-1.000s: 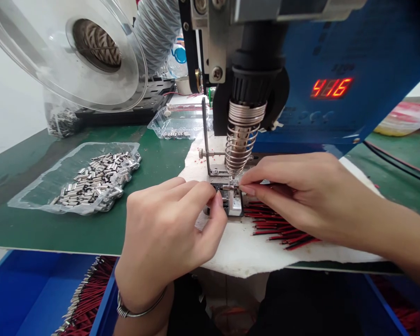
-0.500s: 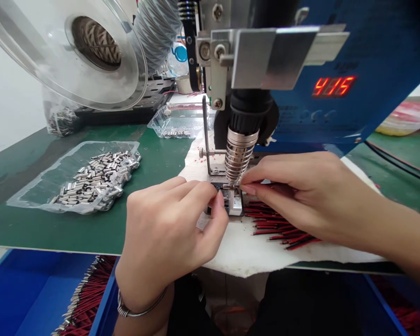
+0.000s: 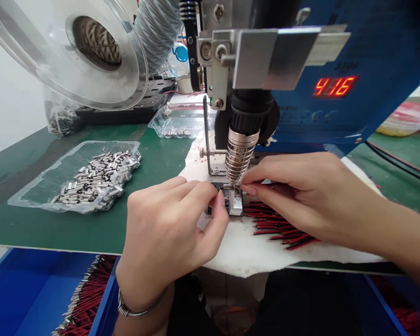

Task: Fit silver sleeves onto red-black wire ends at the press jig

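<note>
Green table (image 3: 161, 196), with the blue machine (image 3: 301, 133) at its back, display (image 3: 335, 87) reading 416. White cloth (image 3: 245, 263) under the work. Left hand (image 3: 170, 224): thumb and forefinger drawn in close at the holder's left side; from my remote seat I cannot tell whether they pinch anything, the tips being turned away. Right hand (image 3: 297, 186): thumb and forefinger pinching what I take to be a wire (image 3: 287, 187), mostly hidden by the fingers, its end pointing in under the iron (image 3: 241, 144).

Clear tray (image 3: 44, 186) well off to the left, heaped with metal bits (image 3: 94, 179). Red-and-black wires (image 3: 276, 224) fanned on the cloth, just below the right hand. Small holder (image 3: 235, 205) between the two hands. On it, right below the iron, a slim metal plug (image 3: 227, 186) lying crosswise (too small for me to see the joint itself).

My judgement on doing this well: hold both hands still while the tip is low, brace the holder from the left, feed the wire straight, and leave the right fingertips a little further back. They sit just beside the coil, presumably hot.
</note>
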A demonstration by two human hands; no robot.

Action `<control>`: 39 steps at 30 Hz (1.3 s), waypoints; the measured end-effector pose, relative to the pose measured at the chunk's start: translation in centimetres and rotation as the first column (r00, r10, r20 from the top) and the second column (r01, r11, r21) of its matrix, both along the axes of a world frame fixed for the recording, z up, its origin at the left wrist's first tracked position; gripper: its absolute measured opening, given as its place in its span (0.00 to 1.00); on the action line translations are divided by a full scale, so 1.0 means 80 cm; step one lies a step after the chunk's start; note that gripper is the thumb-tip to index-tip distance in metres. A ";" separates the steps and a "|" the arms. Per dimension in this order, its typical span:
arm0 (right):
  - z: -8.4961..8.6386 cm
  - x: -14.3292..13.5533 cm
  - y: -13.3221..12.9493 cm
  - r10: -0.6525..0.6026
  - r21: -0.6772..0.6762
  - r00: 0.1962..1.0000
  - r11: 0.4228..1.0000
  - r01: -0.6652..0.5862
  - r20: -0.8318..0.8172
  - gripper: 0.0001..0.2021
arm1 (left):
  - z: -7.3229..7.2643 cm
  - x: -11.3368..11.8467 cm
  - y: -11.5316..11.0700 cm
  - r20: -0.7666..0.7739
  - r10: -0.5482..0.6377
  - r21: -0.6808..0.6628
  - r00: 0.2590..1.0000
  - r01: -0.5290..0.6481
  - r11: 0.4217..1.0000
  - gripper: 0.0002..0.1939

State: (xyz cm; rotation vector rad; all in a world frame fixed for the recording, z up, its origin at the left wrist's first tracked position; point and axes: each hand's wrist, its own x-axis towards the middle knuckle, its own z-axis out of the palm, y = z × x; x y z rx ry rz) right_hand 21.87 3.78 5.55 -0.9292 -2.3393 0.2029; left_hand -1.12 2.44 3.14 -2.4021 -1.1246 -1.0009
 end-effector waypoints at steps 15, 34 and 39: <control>0.001 -0.001 0.000 -0.003 0.007 1.000 1.000 0.003 0.009 0.10 | -0.001 0.000 0.001 0.002 0.002 -0.004 1.000 -0.002 1.000 0.12; -0.001 0.000 -0.001 0.007 0.041 1.000 0.999 -0.008 0.010 0.10 | -0.001 -0.001 -0.001 0.001 -0.010 0.012 1.000 0.010 1.000 0.12; -0.003 0.002 -0.001 0.003 0.057 1.000 0.998 -0.004 0.020 0.10 | -0.002 -0.001 0.001 0.027 0.022 -0.001 0.999 -0.022 1.000 0.12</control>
